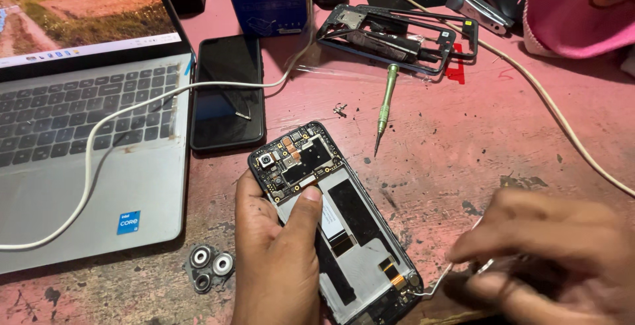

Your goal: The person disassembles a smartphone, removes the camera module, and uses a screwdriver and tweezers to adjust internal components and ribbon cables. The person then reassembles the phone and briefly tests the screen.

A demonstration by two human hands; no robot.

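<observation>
Phone (344, 232) with its back off lies near centre on the pink worktable (463, 139), camera end pointing far, circuit board and flex strips bare. Our left hand (278, 252) is grasping it — fingers wrapped around the left edge, thumb (305, 209) pressed down just below the board. Our right hand (555, 259) sits near right, blurred; it looks pinched on something thin, likely tweezers (440, 282), with the tip touching the phone's lower right corner. We cannot tell exactly what the fingers close on.

Handling, as we judge it: light, flat, stiff along the frame, but fragile inside. Exposed board, ribbon connectors and camera module take no pressure. With the back gone the frame probably flexes more, and the glass face is down on a gritty table. Best hold is by the long side rails, as the left hand does now — thumb on the metal plate, not on the board or flexes.

Around it: green screwdriver (385, 103) lies far of the phone, tip toward us; stripped frame (403, 37) farther back; a second dark phone (228, 93) left, beside the laptop (92, 139); white cable (132, 110) draped over the keyboard; camera-ring piece (210, 265) near left of our wrist; tiny loose part (340, 108) just left of the screwdriver — easy to lose.
</observation>
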